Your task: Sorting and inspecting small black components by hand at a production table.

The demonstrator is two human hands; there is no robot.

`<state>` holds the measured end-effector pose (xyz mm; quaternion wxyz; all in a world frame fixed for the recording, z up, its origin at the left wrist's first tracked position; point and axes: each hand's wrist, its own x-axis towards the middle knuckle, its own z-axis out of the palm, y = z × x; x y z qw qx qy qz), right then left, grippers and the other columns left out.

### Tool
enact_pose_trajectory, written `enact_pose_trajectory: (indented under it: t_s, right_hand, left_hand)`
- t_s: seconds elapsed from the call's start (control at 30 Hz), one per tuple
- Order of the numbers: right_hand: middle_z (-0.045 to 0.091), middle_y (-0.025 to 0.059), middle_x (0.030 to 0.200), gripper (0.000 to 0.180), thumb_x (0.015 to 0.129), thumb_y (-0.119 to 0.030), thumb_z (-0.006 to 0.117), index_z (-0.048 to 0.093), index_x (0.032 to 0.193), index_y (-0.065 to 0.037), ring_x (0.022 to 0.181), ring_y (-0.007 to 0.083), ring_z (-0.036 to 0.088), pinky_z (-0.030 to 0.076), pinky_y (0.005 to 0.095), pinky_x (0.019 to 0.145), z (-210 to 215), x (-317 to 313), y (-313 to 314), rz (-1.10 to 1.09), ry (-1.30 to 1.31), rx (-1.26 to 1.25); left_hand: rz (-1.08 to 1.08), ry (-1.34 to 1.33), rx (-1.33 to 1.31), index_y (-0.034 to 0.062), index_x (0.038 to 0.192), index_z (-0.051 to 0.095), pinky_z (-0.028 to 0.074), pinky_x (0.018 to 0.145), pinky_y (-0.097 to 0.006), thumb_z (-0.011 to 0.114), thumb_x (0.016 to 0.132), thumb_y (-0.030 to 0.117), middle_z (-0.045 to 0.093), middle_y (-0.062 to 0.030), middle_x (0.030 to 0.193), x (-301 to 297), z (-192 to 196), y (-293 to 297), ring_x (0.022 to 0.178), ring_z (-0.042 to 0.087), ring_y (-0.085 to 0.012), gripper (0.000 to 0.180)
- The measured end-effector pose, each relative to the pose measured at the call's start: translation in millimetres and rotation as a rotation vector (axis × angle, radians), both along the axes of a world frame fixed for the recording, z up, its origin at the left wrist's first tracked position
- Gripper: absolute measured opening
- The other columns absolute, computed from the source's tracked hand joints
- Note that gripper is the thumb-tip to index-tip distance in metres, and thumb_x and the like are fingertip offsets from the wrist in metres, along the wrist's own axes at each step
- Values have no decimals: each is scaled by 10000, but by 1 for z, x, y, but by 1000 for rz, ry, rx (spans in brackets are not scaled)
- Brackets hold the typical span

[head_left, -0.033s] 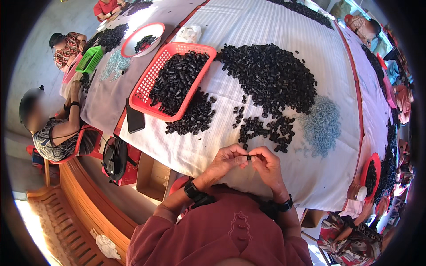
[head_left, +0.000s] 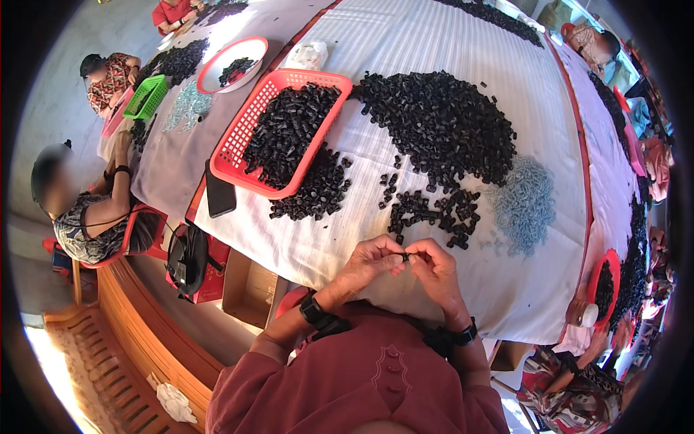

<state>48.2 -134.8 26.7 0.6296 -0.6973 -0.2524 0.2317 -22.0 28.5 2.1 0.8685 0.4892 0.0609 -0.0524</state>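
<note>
Close to the table's near edge, my left hand (head_left: 367,265) and my right hand (head_left: 438,278) meet fingertip to fingertip. Pinched between them is a small black plastic piece (head_left: 405,257); its exact shape is too small to make out. Just beyond my fingers lie scattered black pieces (head_left: 432,217), and behind those a large heap of black plastic pieces (head_left: 444,126). To the right of them sits a pile of small pale-blue, translucent pieces (head_left: 526,206). A red perforated basket (head_left: 225,148), filled with black pieces, stands to the left, with more black pieces (head_left: 318,189) spilled along its right side.
A black phone (head_left: 220,189) lies left of the basket, near the table edge. Beyond are a red-rimmed bowl (head_left: 212,74) and a white plastic bag (head_left: 307,56). A lidded jar (head_left: 583,314) stands at right. Other people sit around the tables. A wooden bench (head_left: 134,318) is at lower left.
</note>
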Motion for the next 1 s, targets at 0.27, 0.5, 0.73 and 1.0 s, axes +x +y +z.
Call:
enact_pose_trajectory:
  t_s: [0.27, 0.5, 0.73, 1.0]
  right_hand:
    - [581, 133, 745, 93, 871, -28, 519, 514, 964, -22, 629, 225, 594, 468, 305, 588, -1, -9, 2, -49, -247, -162]
    - [585, 188, 816, 222, 829, -15, 522, 446, 1038, -22, 736, 351, 602, 486, 414, 619, -11, -16, 5, -39, -426, -299]
    - [570, 130, 766, 262, 737, -125, 598, 452, 934, -31, 722, 300, 591, 487, 405, 588, -7, -13, 8, 24, -801, -385]
    - [532, 68, 668, 211, 719, -169, 627, 470, 822, -72, 598, 227, 577, 473, 334, 516, -17, -14, 13, -99, -936, -437]
  left_hand:
    - [-11, -36, 14, -6, 933, 571, 467, 711, -243, 580, 875, 50, 613, -54, 820, 0, -2, -4, 743, 563, -102, 81]
    - [84, 22, 156, 5, 876, 579, 469, 685, -232, 576, 855, -11, 611, -42, 792, 0, -7, -13, 718, 556, -88, 26]
    - [148, 58, 298, 13, 774, 600, 459, 627, -204, 590, 807, -47, 611, -5, 733, 0, -4, -16, 674, 535, -48, 70]
    - [250, 85, 253, 18, 742, 584, 450, 597, -195, 589, 796, -57, 609, -5, 706, 2, -7, -26, 642, 531, -45, 93]
